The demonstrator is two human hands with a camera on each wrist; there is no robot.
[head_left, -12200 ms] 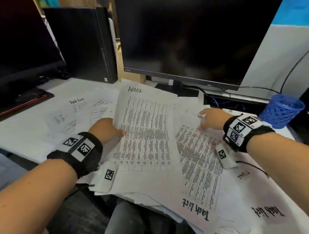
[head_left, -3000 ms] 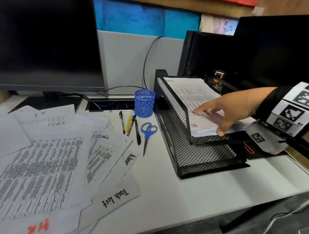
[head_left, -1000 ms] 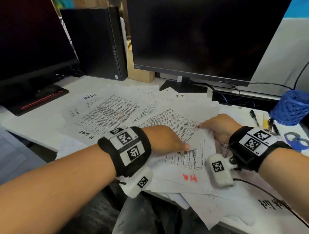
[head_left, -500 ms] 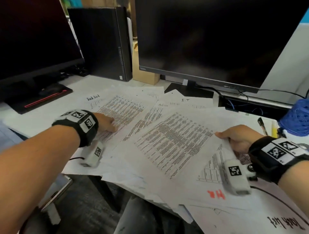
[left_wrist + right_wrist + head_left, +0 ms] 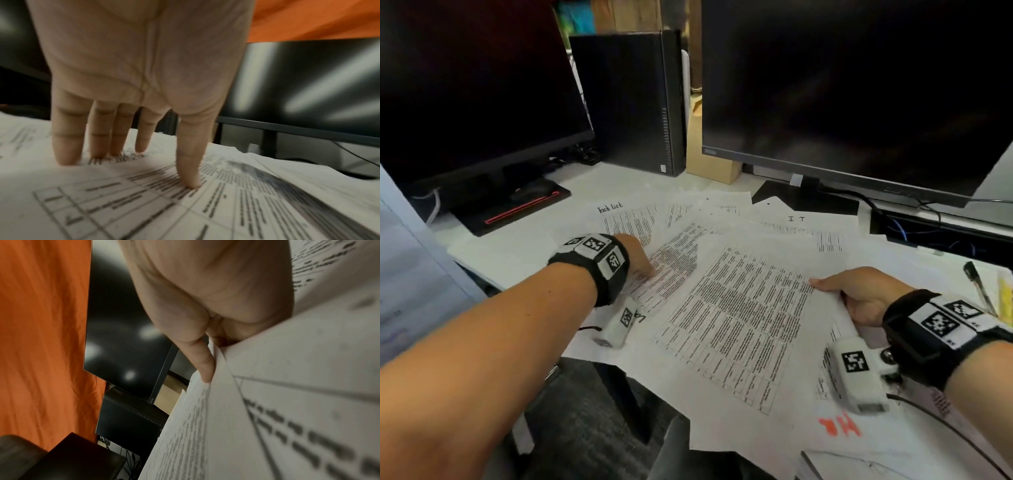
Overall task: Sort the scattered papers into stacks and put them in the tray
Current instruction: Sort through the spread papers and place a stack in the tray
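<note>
Two hands work over a spread of loose papers (image 5: 739, 308) covering the near half of the white desk (image 5: 524, 246). Nearest the viewer, a sheet marked "HR" (image 5: 839, 426) in red lies at the desk edge, partly under the right wrist camera.

The right hand (image 5: 859, 294) grips the right edge of a large printed sheet (image 5: 736, 318) bearing a dense table. The head view shows only the thumb on top; the right wrist view shows the thumb (image 5: 197, 353) pressed against the paper edge with the sheet curving away below, the other fingers hidden behind it.

The left hand (image 5: 638, 253) rests on a second table sheet (image 5: 671, 270) that lies partly under the large one. The head view hides most of the hand behind the wristband; the left wrist view shows straight, spread fingers (image 5: 189, 162) with their tips pressing down on the print.

Farther back, one sheet is headed "Task List" (image 5: 610, 207) and another "IT" (image 5: 797, 218), both handwritten in black. Pens (image 5: 976, 284) lie at the right edge.

At the rear stand a left monitor (image 5: 465, 96), a black computer tower (image 5: 630, 102), a cardboard box (image 5: 709, 157) and a right monitor (image 5: 859, 85), both screens dark. The tray is not in view.
</note>
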